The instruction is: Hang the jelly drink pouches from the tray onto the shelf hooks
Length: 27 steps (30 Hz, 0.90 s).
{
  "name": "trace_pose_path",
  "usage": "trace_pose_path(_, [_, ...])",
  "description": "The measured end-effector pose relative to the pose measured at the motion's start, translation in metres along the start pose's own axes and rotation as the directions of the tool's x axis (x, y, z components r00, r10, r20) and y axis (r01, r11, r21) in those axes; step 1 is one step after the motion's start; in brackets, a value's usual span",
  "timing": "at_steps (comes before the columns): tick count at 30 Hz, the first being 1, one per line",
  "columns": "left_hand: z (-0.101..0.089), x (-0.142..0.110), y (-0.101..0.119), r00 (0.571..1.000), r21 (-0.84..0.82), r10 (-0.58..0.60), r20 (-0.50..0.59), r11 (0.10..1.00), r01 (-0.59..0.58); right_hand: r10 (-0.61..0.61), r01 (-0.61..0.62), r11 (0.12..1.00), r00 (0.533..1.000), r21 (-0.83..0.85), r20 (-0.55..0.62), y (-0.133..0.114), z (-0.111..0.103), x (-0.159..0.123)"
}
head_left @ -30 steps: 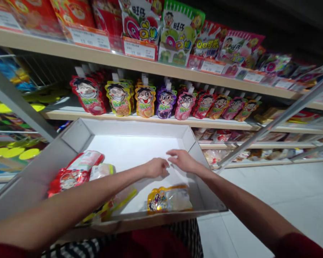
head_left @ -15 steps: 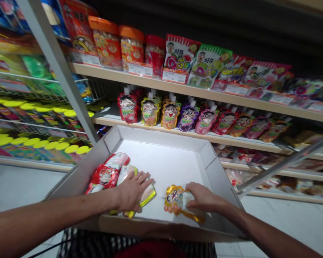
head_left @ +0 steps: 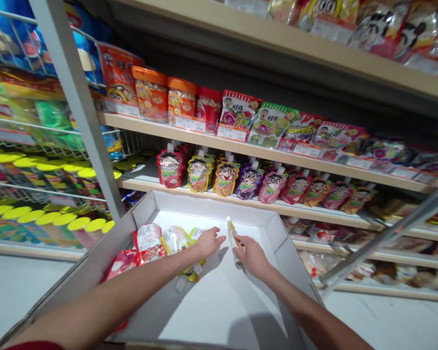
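Note:
My right hand (head_left: 254, 256) grips a gold spouted jelly pouch (head_left: 232, 230), held nearly edge-on with its white cap up, above the floor of a shallow white cardboard box (head_left: 204, 318). Just left of that pouch is my left hand (head_left: 209, 242), its fingers apart and nothing in them. Below and behind the left forearm lie yellow pouches (head_left: 176, 238) and red pouches (head_left: 149, 237), grouped in the left side of the box. My forearm partly covers them.
Beyond the box, a shelf carries a row of upright spouted pouches (head_left: 226, 179) in several colours. Above stand snack jars (head_left: 150, 95) and gummy candy bags (head_left: 273, 125). A grey post (head_left: 81, 104) rises at left, and a slanted metal bar (head_left: 379, 240) crosses at right.
My right hand has lifted the gold pouch and moved it forward and left, turning it upright. The left hand has left the yellow pouches, moving right. The view has tilted up.

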<state>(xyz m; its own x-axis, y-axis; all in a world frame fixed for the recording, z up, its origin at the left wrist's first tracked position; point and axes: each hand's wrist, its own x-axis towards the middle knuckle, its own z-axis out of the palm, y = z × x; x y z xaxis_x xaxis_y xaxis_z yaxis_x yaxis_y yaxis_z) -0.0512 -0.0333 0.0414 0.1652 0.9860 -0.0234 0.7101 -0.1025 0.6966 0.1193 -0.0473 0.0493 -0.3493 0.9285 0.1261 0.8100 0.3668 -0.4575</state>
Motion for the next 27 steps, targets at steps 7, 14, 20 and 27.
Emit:
trace_pose_path(7, [0.027, 0.015, -0.010, 0.899, -0.547, -0.437, 0.034, 0.745, 0.382, 0.084, -0.080, 0.945, 0.997, 0.318, 0.003, 0.004, 0.031, -0.001])
trace_pose_path(14, [0.027, 0.019, 0.009, 0.907, -0.617, -0.405, -0.111, 0.744, 0.257, 0.327, -0.339, 0.557, 0.929, 0.758, 0.176, 0.021, 0.044, 0.008])
trace_pose_path(20, [-0.009, 0.020, 0.038, 0.966, -0.735, -0.054, -0.252, 0.661, -0.155, 0.246, -0.268, 0.540, 0.957, 0.798, 0.155, 0.005, 0.016, 0.019])
trace_pose_path(27, [-0.009, 0.020, 0.011, 0.965, -0.674, -0.165, -0.205, 0.738, -0.017, 0.380, -0.274, 0.526, 0.923, 0.805, 0.066, -0.009, 0.027, 0.036])
